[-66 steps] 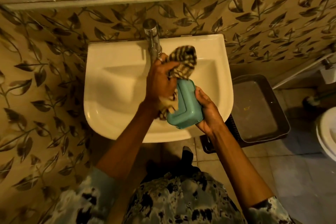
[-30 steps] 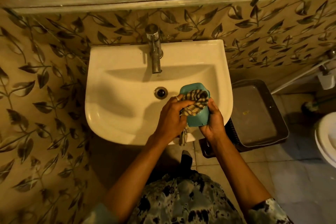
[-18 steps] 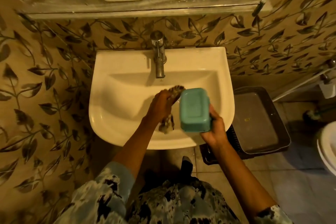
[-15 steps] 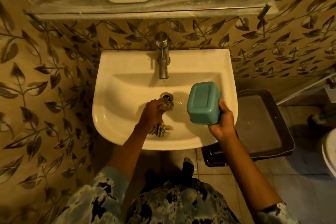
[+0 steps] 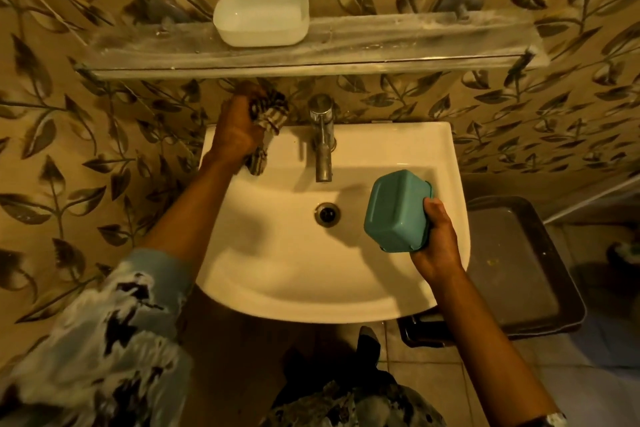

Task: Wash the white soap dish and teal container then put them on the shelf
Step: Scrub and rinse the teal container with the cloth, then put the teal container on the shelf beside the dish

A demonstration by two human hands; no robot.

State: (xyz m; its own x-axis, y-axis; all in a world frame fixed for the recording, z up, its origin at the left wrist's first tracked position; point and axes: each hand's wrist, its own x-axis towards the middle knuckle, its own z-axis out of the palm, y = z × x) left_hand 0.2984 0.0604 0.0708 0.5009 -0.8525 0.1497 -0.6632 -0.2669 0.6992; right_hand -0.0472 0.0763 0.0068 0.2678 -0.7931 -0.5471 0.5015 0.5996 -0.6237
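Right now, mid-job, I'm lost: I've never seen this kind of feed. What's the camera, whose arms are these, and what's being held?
There is no machine here: a person wears one wide-angle camera on the head, looking down over a white sink. The right hand holds the teal container bottom-up above the basin. The left hand grips a striped cloth at the sink's back corner, left of the tap. The white soap dish already sits on the shelf above. A dark tray is beside the sink.

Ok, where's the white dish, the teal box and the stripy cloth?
White dish (image 5: 261,19): head view, middle of its bowl.
Teal box (image 5: 396,210): head view, its upturned bottom.
Cloth (image 5: 270,113): head view, bunched part above the left hand.
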